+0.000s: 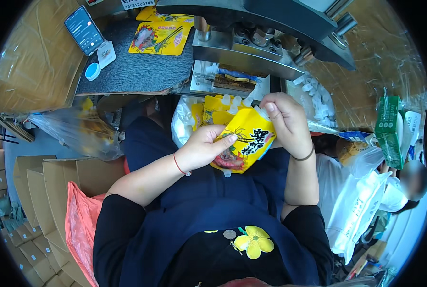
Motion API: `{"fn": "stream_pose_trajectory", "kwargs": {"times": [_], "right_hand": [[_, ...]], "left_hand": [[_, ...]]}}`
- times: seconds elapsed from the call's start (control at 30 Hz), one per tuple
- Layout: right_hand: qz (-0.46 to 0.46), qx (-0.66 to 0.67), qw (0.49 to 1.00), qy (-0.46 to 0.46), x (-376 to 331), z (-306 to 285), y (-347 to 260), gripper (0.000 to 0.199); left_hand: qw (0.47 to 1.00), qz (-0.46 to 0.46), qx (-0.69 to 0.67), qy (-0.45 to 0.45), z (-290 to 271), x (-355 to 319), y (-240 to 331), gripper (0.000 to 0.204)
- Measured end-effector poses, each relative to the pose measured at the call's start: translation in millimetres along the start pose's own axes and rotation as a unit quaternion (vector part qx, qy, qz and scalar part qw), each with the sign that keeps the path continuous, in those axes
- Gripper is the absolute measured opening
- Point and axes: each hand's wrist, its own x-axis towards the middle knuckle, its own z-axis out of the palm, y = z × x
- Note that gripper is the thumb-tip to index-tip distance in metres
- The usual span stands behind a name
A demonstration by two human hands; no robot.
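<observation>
Cluttered bench (137, 71) sat under a metal press (251, 43). Just below it, both hands pinched 1 yellow pouch (244, 143): left hand (201, 146) gripped its lower edge, right hand (285, 122) pinched the spout corner, long axis tilted up-right.

black tee, yellow flower print, red wristband
</observation>
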Motion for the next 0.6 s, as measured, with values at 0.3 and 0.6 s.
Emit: {"fn": "stream_pose_trajectory", "kwargs": {"times": [0.3, 0.6], "right_hand": [[0.113, -0.163, 0.978, 0.07, -2, -18, 32, 0.026], [0.223, -0.271, 0.936, 0.027, -14, -23, 125, 0.029]], "left_hand": [[0.975, -0.119, -0.174, -0.063, -3, 9, 2, 0.036], [0.975, -0.02, -0.223, 0.011, -42, 48, 23, 0.031]]}}
